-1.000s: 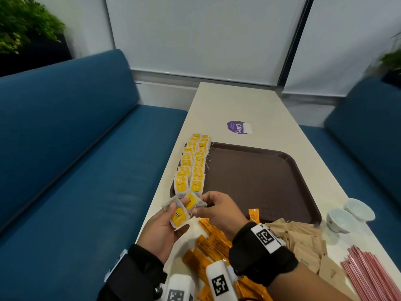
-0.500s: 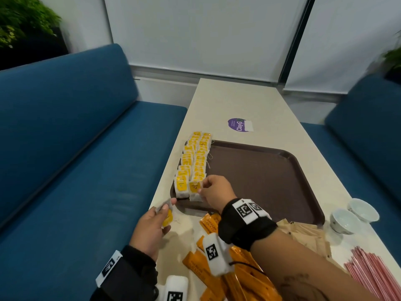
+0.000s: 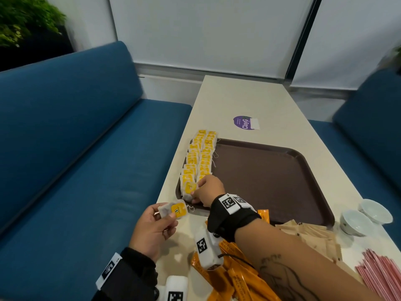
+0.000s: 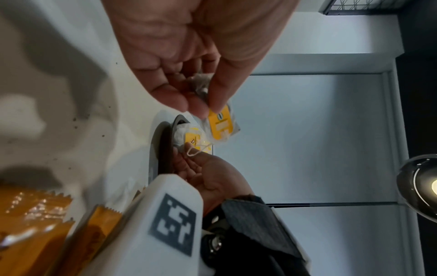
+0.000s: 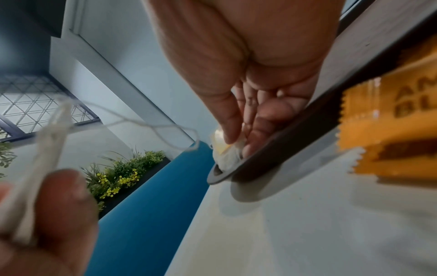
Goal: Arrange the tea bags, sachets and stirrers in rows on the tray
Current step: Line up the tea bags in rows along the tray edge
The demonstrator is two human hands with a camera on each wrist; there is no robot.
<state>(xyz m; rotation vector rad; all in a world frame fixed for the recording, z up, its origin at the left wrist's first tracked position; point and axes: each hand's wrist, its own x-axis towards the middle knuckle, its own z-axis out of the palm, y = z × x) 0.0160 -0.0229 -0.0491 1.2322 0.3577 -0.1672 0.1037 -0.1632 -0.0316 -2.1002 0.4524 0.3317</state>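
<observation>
Two rows of yellow-tagged tea bags (image 3: pixel 200 157) run along the left edge of the brown tray (image 3: pixel 271 181). My right hand (image 3: pixel 195 193) pinches one tea bag (image 3: pixel 189 189) at the near end of those rows, in the tray's near-left corner. In the right wrist view the thumb and fingers (image 5: pixel 228 134) hold this tea bag (image 5: pixel 224 155) against the tray rim (image 5: pixel 272 149). My left hand (image 3: pixel 166 215) hovers over the table edge just short of the tray and pinches another tea bag (image 3: pixel 174 210). Its yellow tag (image 4: pixel 220 123) shows in the left wrist view.
Orange sachets (image 3: pixel 234 276) lie in a heap under my right forearm. Brown sachets (image 3: pixel 312 237) and pink stirrers (image 3: pixel 382 276) lie to the right. Two small white cups (image 3: pixel 355 220) stand by the tray's near-right corner. Blue sofas (image 3: pixel 76 170) flank the table.
My right hand took one tea bag away from my left hand and carried it forward to the near end of the rows on the tray. My left hand keeps one tea bag.
</observation>
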